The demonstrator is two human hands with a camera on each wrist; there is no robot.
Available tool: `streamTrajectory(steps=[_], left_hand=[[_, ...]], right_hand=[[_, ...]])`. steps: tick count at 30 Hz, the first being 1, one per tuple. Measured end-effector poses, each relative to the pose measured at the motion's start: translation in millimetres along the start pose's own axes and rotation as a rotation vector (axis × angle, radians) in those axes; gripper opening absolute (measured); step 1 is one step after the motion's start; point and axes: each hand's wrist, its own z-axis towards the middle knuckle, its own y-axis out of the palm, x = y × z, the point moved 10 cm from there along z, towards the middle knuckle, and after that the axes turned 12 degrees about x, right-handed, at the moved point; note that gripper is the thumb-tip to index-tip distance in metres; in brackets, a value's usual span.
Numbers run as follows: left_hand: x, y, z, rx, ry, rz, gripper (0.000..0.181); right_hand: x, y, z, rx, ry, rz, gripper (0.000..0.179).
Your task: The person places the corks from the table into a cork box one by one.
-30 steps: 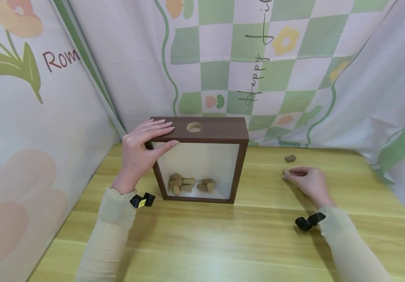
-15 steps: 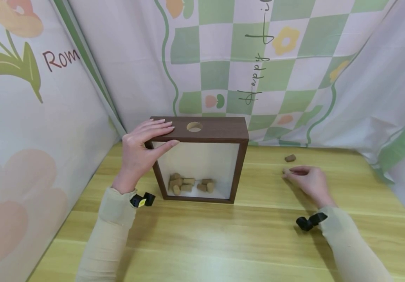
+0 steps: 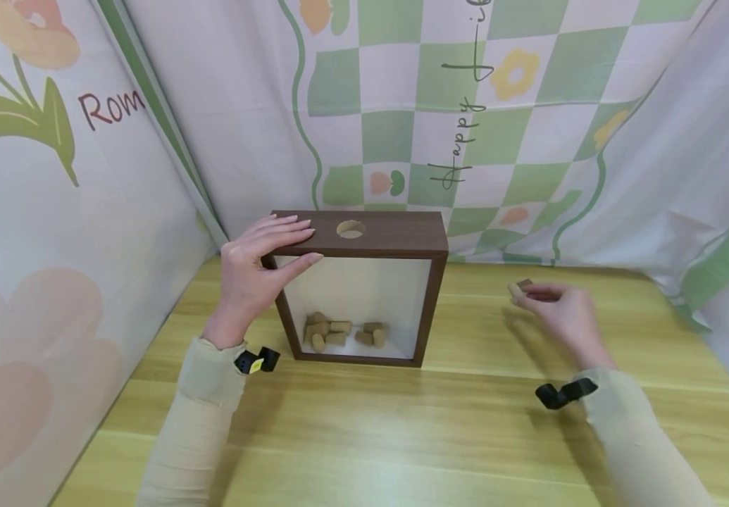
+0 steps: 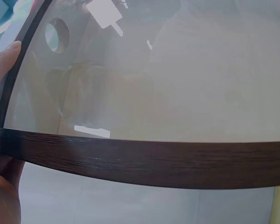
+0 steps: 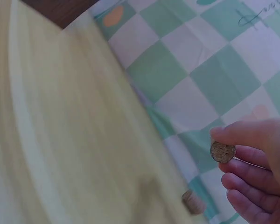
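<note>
A dark brown wooden shadow box (image 3: 364, 236) with a clear front stands upright on the table, a round hole in its top. My left hand (image 3: 253, 267) holds its upper left corner, fingers along the top and thumb on the front edge; in the left wrist view the thumb (image 4: 5, 60) lies against the dark frame. Several corks (image 3: 337, 331) lie at the bottom inside. To the right, my right hand (image 3: 561, 310) pinches a cork (image 5: 222, 151) between thumb and fingers, above the table. Beyond it, another cork (image 5: 193, 203) lies on the tabletop, partly hidden in the head view.
The light wooden table (image 3: 364, 429) extends in front of the box and to its right. A green and white checked curtain (image 3: 440, 127) hangs at the table's back edge. A printed white curtain (image 3: 72, 267) hangs along the left side.
My right hand has risen from the tabletop with the cork and moved slightly away from me, now overlapping the loose cork in the head view. The left hand and the box have stayed put.
</note>
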Motion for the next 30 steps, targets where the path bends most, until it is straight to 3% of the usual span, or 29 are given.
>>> streamTrajectory(steps=[14, 23, 30], left_hand=[[1.6, 0.4, 0.1, 0.009, 0.009, -0.016, 0.038], [0.6, 0.5, -1.0, -0.001, -0.004, -0.001, 0.038], [0.3, 0.4, -0.6, 0.01, -0.001, -0.008, 0.038]], right_hand=[[-63, -19, 1.3, 0.076, -0.118, 0.045, 0.05], [-101, -27, 0.8, 0.074, -0.1, 0.184, 0.046], [-131, -37, -0.4, 0.1, -0.136, 0.211, 0.046]])
